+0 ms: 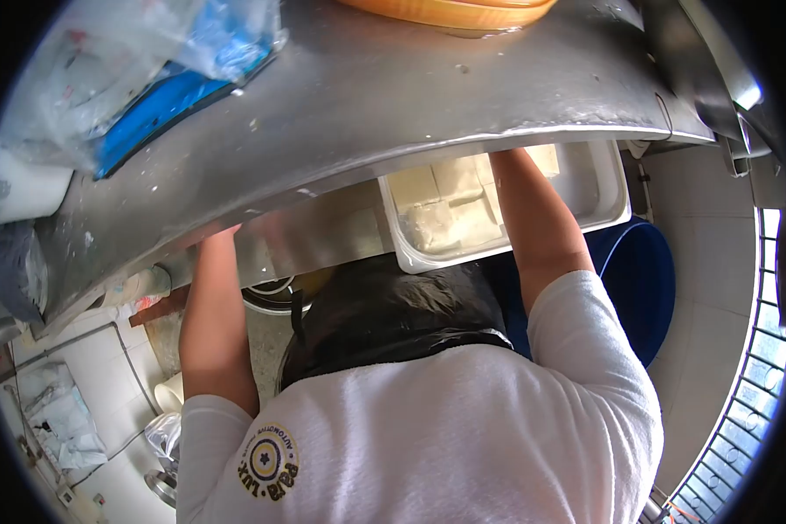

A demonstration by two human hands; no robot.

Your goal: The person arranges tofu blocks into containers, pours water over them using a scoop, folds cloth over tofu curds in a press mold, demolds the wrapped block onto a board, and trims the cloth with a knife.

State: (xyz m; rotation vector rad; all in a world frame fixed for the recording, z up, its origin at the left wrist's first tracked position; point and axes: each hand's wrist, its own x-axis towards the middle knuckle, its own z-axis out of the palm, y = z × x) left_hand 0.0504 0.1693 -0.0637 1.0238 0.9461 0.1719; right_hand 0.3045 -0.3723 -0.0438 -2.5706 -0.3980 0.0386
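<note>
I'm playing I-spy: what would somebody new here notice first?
Probably the white tub of pale blocks by the right arm, partly hidden by the steel counter. Next, the orange bowl at the very top, on the counter, and the blue barrel at right.

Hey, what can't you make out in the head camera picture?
Head view:
Right hand, past the forearm: hidden by the counter; any grip unclear.
Left fingers: hidden by the counter's edge.
White tub: far end hidden by the counter.
Orange basin: cut off by the top edge.
</note>
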